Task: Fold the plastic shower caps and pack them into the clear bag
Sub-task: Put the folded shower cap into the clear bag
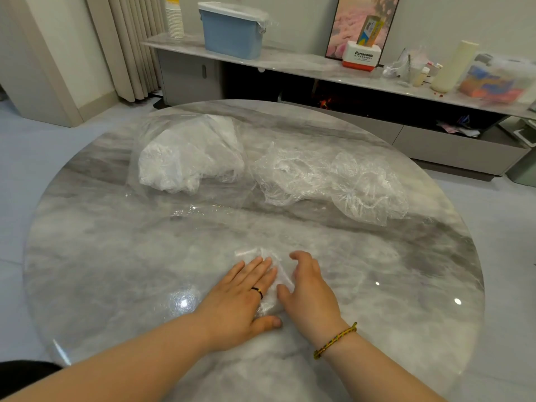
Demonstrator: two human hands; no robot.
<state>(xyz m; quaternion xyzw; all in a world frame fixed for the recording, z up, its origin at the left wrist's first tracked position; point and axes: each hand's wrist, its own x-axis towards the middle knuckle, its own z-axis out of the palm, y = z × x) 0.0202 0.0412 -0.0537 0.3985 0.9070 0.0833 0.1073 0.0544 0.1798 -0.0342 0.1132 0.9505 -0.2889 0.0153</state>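
Observation:
A small folded clear shower cap (278, 275) lies near the front of the round marble table (116, 256). My left hand (240, 297) presses flat on it with straight fingers. My right hand (310, 291) rests beside it, fingers loosely bent at the cap's right edge. At the back left lies the clear bag (185, 158) holding a white bundle of folded caps. A loose pile of crumpled clear shower caps (333, 181) sits at the back right of the table.
Behind the table runs a low marble-topped cabinet (290, 63) carrying a blue bin (232, 36), stacked paper cups (174, 21), a Panasonic box (362, 56) and assorted clutter at the right. Curtains hang at the far left.

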